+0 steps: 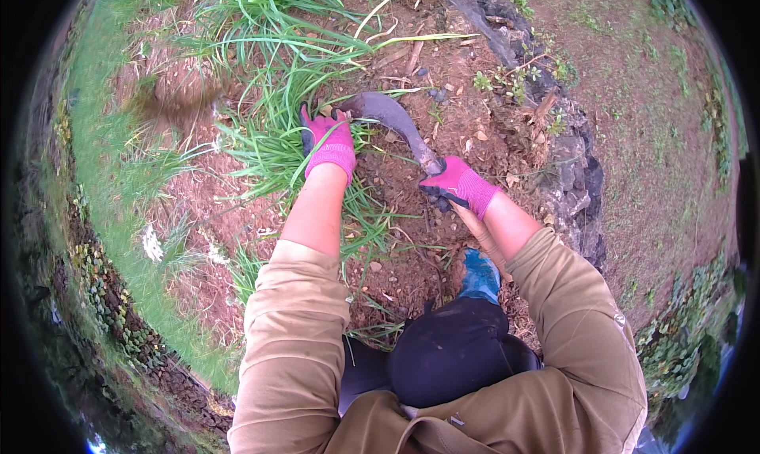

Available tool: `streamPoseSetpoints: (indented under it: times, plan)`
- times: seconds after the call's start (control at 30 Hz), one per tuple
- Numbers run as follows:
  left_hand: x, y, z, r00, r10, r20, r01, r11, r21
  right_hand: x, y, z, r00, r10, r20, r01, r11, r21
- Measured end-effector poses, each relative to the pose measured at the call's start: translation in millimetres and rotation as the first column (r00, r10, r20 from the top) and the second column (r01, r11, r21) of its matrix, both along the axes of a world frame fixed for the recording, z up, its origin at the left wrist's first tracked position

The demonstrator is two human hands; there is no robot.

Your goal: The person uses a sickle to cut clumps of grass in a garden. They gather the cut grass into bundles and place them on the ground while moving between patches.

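Pink gloves with dark palms cover both my hands. My right hand [454, 184] grips a sickle with a wooden handle [482, 235] that runs back under my forearm. The sickle's curved, soil-stained blade [389, 111] arcs up and to the left, its tip end beside my left hand. My left hand [328, 134] is at the edge of a clump of long, narrow green leaves [267, 145], with some blades lying across the glove. Its fingertips are partly hidden by leaves and the blade end, so whether it holds any leaves is unclear.
Reddish soil [409, 240] with stones and dry debris surrounds the clump. More green leaves [267, 14] grow farther ahead. Torn dark sheeting [579, 175] runs along the right side of the bed. My blue boot [480, 276] stands close below the sickle handle. White flowers [152, 244] are at left.
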State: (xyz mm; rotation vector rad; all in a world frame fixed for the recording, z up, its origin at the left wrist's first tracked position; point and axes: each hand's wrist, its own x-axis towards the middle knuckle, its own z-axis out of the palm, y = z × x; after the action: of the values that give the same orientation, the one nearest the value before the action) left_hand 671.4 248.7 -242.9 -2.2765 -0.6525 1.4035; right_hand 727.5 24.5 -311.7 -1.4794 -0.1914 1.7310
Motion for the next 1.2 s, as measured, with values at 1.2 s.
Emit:
streamPoseSetpoints:
  times: [1.2]
  plan:
    - [-69.4,-15.3,2.2,0.964,0.07,0.256,-0.099,0.99,0.102,2.2,-89.4,55.4,0.957,-0.289,-0.008,0.287,0.953,-0.093]
